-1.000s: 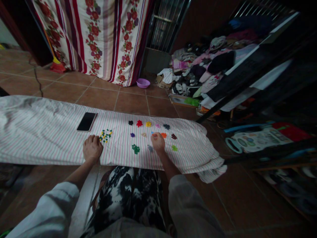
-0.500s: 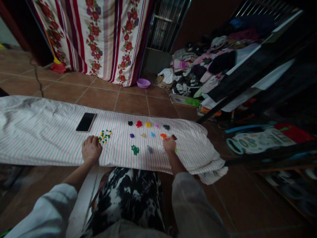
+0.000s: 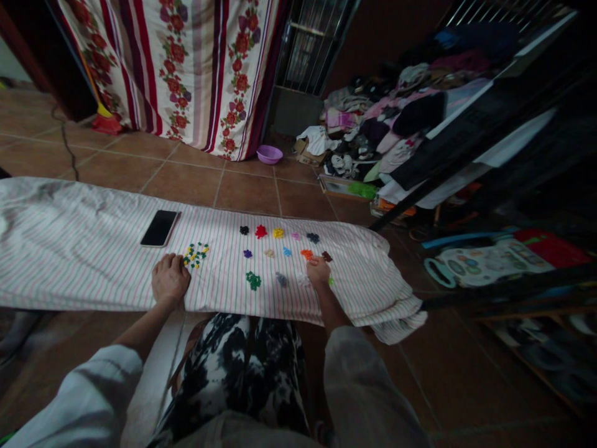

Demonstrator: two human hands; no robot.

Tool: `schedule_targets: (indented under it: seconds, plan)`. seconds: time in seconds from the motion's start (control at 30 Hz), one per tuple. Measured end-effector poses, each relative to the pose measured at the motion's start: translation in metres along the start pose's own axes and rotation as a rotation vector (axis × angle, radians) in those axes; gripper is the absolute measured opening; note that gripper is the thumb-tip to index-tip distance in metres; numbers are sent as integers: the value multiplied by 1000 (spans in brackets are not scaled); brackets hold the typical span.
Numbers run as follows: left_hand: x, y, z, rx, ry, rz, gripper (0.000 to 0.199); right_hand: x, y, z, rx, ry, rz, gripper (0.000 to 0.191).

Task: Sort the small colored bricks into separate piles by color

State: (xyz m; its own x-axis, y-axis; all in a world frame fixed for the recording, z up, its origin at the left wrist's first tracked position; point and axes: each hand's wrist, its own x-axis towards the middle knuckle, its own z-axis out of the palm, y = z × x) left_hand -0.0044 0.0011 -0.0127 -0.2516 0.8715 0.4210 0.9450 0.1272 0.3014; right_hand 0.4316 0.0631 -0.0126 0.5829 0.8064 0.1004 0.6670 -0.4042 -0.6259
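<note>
My left hand (image 3: 170, 276) lies on the striped cloth with its fingers down, right beside a loose scatter of small green and yellow pieces (image 3: 196, 256). My right hand (image 3: 319, 272) is closed in a pinch, its fingertips at the small pile of orange pieces (image 3: 306, 254). What sits between those fingertips is too small to make out. Around it lie dark brown pieces (image 3: 326, 256), light blue pieces (image 3: 286, 251) and white pieces (image 3: 303, 280), partly covered by the hand. Farther left are a green pile (image 3: 253, 280) and grey pieces (image 3: 280, 279).
A phone (image 3: 159, 228) lies on the striped cloth (image 3: 93, 249) beyond my left hand. Black (image 3: 244, 230), red (image 3: 260, 231) and yellow (image 3: 278, 233) piles form part of the far row. A purple basin (image 3: 269, 154) stands on the tiled floor.
The view has shifted very slightly. Both hands stay at the same places, with the right fingertips still at the orange pile.
</note>
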Motion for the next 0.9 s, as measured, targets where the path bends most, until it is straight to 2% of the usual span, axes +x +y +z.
schedule_targets:
  seconds: [0.2, 0.53, 0.9]
  plan:
    - [0, 0, -1, 19, -18, -7, 32, -4, 5, -3, 16, -7, -19, 20]
    - [0, -2, 1, 18, -23, 3, 34, -4, 2, -3, 16, -48, -65, 30]
    - [0, -2, -1, 3, -33, 1, 33, -10, 2, -4, 44, 5, -99, 29]
